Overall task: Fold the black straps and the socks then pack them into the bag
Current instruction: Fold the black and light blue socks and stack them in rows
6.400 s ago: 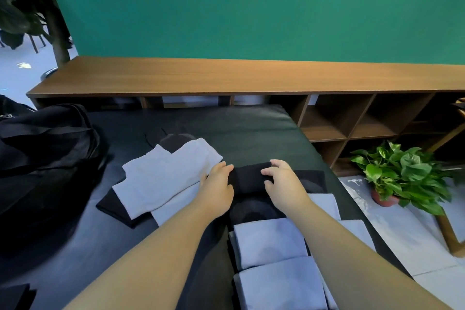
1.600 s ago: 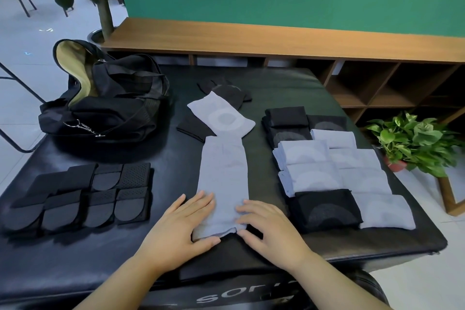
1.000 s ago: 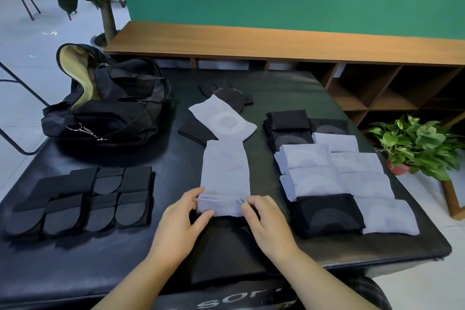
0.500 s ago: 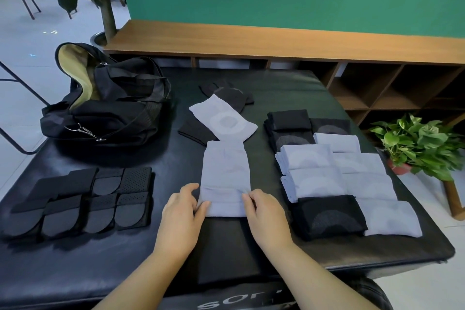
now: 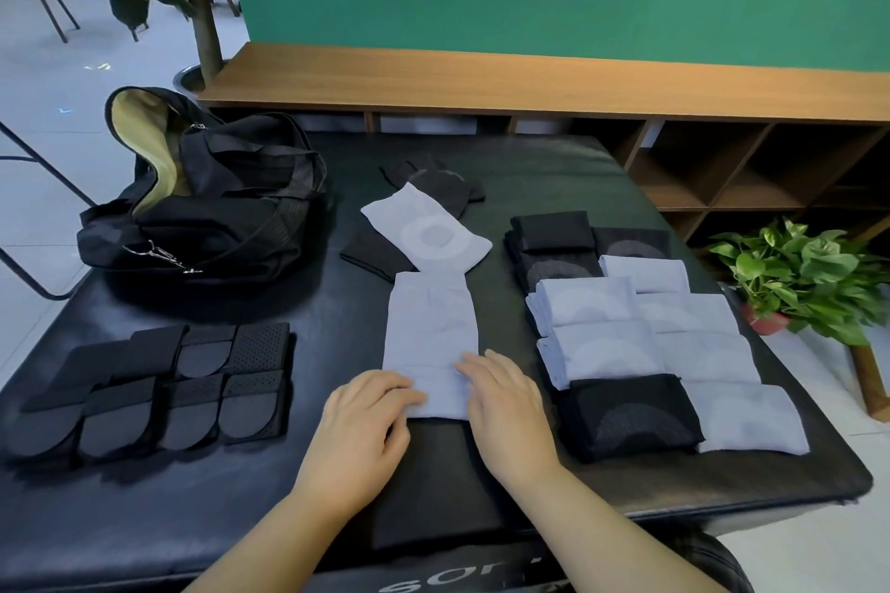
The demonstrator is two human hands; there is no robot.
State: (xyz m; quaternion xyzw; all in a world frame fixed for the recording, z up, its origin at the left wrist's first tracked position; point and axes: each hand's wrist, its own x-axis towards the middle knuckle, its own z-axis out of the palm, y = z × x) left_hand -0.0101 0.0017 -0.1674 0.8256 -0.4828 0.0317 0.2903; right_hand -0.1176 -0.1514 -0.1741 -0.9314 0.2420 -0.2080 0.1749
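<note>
We see both hands on the near end of a pale grey sock [image 5: 431, 332] that lies lengthwise on the black padded bench [image 5: 337, 299]. The left hand [image 5: 359, 431] and the right hand [image 5: 505, 404] press its folded-over near edge with fairly straight fingers, gripping nothing. Beyond it a second pale sock [image 5: 426, 231] lies aslant over dark socks [image 5: 371, 250]. To the right we count two rows of folded socks [image 5: 640, 332], pale ones mostly, with black ones at the far end and one black one [image 5: 631, 414] near the front. At the left the folded black straps [image 5: 159, 380] lie in two rows, and behind them the black bag [image 5: 207, 197] stands open, its tan lining showing. On the bench's front edge we read only part of some white lettering [image 5: 462, 575], something like "SOn". A potted plant [image 5: 799, 274] stands on the floor at the right.
</note>
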